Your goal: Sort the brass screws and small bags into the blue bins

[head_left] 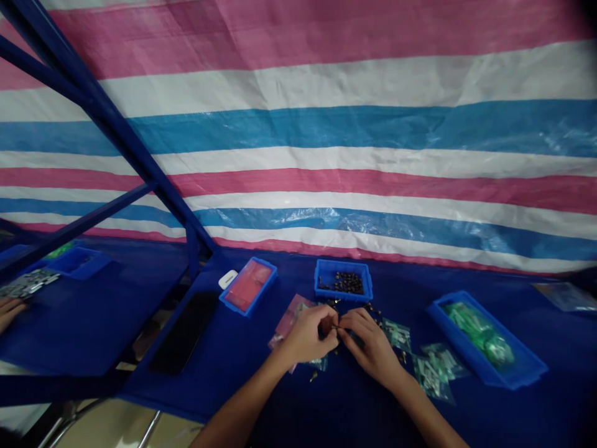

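My left hand [308, 334] and my right hand [370, 342] meet fingertip to fingertip over the blue table. Both are closed in a pinch around something small and brownish, too tiny to name. Just beyond them a blue bin [319, 287] holds many small dark brass-coloured pieces [349, 283]. A pink plastic bag [286, 320] lies partly under my left hand. Small clear packets [396, 334] are beside my right hand, and more packets [435, 373] lie farther right. One loose brass-coloured piece [314, 376] rests on the table below my left hand.
To the left are a blue tray with pink contents [249, 286], a white object [227, 279] and a black phone-like slab [185, 333]. A blue bin [522, 373] with green-tinted packets stands right. A blue metal frame [140, 155] rises left; another person's hand [10, 312] shows beyond it.
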Demonstrator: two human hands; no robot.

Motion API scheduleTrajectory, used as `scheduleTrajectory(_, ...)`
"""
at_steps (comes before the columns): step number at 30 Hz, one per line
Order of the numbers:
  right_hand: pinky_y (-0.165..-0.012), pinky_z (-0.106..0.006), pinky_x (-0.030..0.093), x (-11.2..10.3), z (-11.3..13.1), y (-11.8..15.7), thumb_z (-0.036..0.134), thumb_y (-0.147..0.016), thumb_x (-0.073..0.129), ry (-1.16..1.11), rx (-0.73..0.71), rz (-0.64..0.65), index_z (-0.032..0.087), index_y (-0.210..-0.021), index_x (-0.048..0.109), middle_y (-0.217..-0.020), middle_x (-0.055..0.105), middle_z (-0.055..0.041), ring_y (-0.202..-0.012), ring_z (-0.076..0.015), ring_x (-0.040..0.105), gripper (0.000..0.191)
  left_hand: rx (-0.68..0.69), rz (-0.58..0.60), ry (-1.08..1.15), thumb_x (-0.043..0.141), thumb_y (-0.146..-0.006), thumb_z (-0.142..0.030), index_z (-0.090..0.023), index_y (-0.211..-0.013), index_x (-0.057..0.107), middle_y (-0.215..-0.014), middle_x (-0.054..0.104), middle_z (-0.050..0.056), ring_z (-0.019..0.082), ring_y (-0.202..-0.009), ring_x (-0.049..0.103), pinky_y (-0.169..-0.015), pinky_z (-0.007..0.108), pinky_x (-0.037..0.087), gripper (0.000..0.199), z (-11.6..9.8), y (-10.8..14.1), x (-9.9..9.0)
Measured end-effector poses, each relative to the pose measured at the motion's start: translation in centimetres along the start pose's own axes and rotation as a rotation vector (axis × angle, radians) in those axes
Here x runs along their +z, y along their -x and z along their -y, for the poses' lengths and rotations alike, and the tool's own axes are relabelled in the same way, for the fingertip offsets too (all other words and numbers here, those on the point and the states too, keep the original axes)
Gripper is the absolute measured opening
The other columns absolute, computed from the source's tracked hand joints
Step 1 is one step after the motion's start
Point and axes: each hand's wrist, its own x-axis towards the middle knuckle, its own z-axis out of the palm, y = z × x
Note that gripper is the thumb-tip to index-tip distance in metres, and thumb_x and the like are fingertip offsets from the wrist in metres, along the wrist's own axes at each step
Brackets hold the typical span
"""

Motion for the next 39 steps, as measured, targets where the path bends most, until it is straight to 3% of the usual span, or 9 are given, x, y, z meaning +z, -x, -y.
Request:
scheduleTrajectory(7, -0.082, -0.037, 0.048, -0.2, 0.1, 0.1, 0.018, -0.094, 0.051, 0.001, 0.042, -0.008, 0.023, -0.096, 0.06, -0.092, 0.064, -0.0047, -0.092, -0.0207, 0.056, 0.01, 0.122, -0.015, -0.139, 0.054, -0.074, -0.011, -0.019, -0.087, 0.056, -0.079, 0.057, 0.001, 0.015, -0.075, 0.055, -0.069, 0.024, 0.043, 0.015, 0.2, 0.1, -0.1)
scheduleTrajectory(16, -0.077, -0.034, 0.047, -1.0, 0.6, -0.2, 0.025, -0.096, 0.05, -0.161, 0.222, 0.011, 0.022, -0.087, 0.059, -0.086, 0.062, -0.004, -0.087, -0.0197, 0.056, 0.013, 0.204, -0.07, -0.225, 0.056, -0.076, -0.013, -0.02, -0.089, 0.06, -0.082, 0.063, 0.002, 0.016, -0.079, 0.058, -0.073, 0.026, 0.046, 0.014, 0.4, 0.0, 0.2)
scheduleTrajectory(27, -0.072, -0.032, 0.046, -0.5, 0.9, -0.1, 0.026, -0.094, 0.051, -0.172, 0.218, 0.005, 0.021, -0.081, 0.056, -0.08, 0.059, -0.0031, -0.081, -0.0188, 0.055, 0.014, 0.234, -0.105, -0.365, 0.056, -0.071, -0.012, -0.02, -0.084, 0.058, -0.084, 0.064, 0.005, 0.021, -0.086, 0.058, -0.075, 0.031, 0.047, 0.015, 0.1, 0.3, 0.6)
scheduleTrajectory(34, -0.07, -0.031, 0.047, -0.5, 1.1, -0.3, 0.028, -0.095, 0.05, -0.15, 0.189, 0.002, 0.021, -0.081, 0.057, -0.078, 0.061, -0.0028, -0.079, -0.0185, 0.056, 0.017, 0.226, -0.05, -0.423, 0.055, -0.076, -0.015, -0.02, -0.089, 0.06, -0.083, 0.063, 0.005, 0.021, -0.085, 0.057, -0.076, 0.032, 0.047, 0.015, -0.1, 0.3, 0.2)
scheduleTrajectory(36, -0.07, -0.031, 0.048, -0.5, 0.7, -0.2, 0.029, -0.095, 0.05, -0.081, 0.198, -0.039, 0.022, -0.082, 0.059, -0.078, 0.062, -0.0028, -0.078, -0.0183, 0.058, 0.018, 0.214, -0.037, -0.455, 0.054, -0.081, -0.018, -0.021, -0.096, 0.062, -0.087, 0.064, 0.005, 0.021, -0.086, 0.058, -0.078, 0.032, 0.048, 0.017, 0.0, 0.2, -0.1)
scheduleTrajectory(39, -0.07, -0.03, 0.047, -0.8, -0.7, 0.0, 0.029, -0.095, 0.051, 0.131, 0.211, -0.251, 0.022, -0.089, 0.062, -0.081, 0.063, -0.0038, -0.075, -0.0181, 0.059, 0.015, 0.169, -0.096, -0.555, 0.054, -0.088, -0.029, -0.02, -0.114, 0.059, -0.095, 0.065, 0.007, 0.023, -0.09, 0.058, -0.084, 0.037, 0.048, 0.028, 0.4, 0.0, -0.7)
